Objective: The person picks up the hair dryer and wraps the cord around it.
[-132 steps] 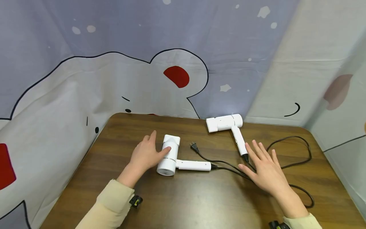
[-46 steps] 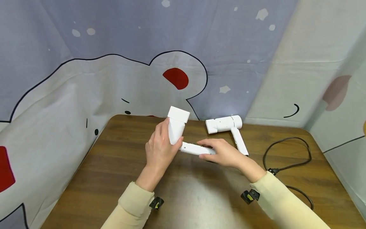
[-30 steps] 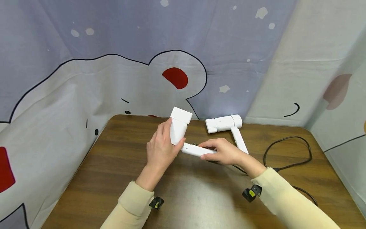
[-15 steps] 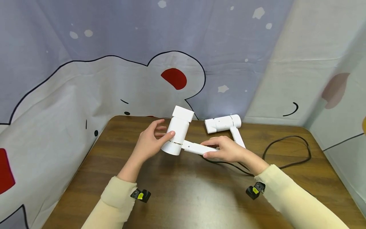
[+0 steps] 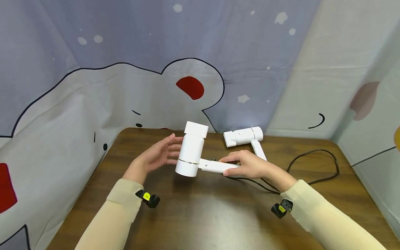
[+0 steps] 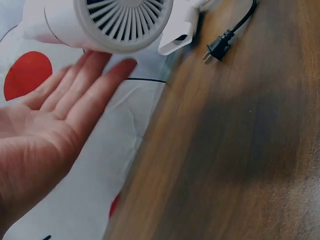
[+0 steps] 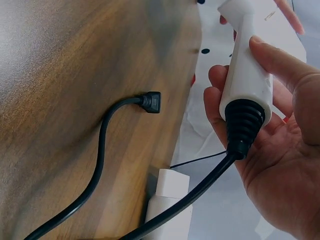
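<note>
A white hair dryer hangs tilted over the table, its square nozzle pointing toward the back. My right hand grips the end of its handle; in the right wrist view the thumb lies along the handle, with fingers curled beneath. My left hand is just left of the dryer's body, palm turned toward it and fingers extended. From the left wrist, its fingertips reach right under the barrel, near the round slotted rear vent. A black cord runs from the handle's ribbed end.
A second white hair dryer lies at the table's back edge, behind my right hand. A black two-pin plug lies on the wooden table. Black cord loops across the right side. A patterned curtain hangs behind.
The hair dryer, first lying on the table, has been lifted and turned. My right hand took its handle. My left hand held the body, then let go and moved left.
</note>
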`<state>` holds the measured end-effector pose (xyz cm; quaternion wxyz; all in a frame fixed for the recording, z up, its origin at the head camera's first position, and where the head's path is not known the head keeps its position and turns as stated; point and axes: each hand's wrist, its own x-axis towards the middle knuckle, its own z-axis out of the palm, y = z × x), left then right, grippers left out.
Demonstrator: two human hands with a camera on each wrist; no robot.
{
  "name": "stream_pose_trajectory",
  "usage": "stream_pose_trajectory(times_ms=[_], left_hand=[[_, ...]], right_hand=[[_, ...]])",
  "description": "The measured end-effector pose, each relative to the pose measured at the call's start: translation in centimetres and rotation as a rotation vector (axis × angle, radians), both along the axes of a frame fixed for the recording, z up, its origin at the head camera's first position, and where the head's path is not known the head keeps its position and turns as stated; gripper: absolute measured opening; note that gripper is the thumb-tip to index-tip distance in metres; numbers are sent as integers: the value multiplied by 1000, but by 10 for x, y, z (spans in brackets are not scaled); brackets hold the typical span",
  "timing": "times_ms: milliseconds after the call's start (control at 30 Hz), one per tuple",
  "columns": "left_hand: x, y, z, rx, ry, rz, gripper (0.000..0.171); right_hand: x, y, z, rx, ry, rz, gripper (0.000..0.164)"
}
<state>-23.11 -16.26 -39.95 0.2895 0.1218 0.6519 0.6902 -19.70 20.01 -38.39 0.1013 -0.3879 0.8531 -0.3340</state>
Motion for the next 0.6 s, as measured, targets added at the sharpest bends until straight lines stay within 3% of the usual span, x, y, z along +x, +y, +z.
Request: stream_pose_trajectory(times_ms=[100, 233, 600], left_hand=[[-1, 0, -4, 51, -3, -41, 92], [-2, 4, -8, 54, 4, -83, 97], [1, 21, -14, 38, 27, -99, 110]], right_hand=[[0, 0, 1, 7, 5, 11, 37], [-1, 0, 1, 16, 4, 23, 36], [-5, 0, 2, 34, -15, 41, 34]])
